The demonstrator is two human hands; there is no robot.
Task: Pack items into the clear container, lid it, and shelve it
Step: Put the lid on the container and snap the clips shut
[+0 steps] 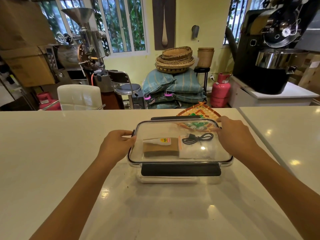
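A clear container (180,180) stands on the white counter (60,153), with a clear lid (155,129) lying on top of it. The lid has black latch flaps; the near flap (181,170) hangs over the front. Through the lid I see a brown flat packet (160,151), a small white glue tube (159,141), and a black cable (197,138) on a white bag (197,151). My left hand (116,144) grips the lid's left edge. My right hand (235,135) grips its right edge.
A woven orange fan (199,111) with green trim lies just behind the container. A second white counter (285,132) adjoins on the right. Beyond the counter stand a white chair (79,97), a stool, sacks, baskets, pink gas cylinders and roasting machines.
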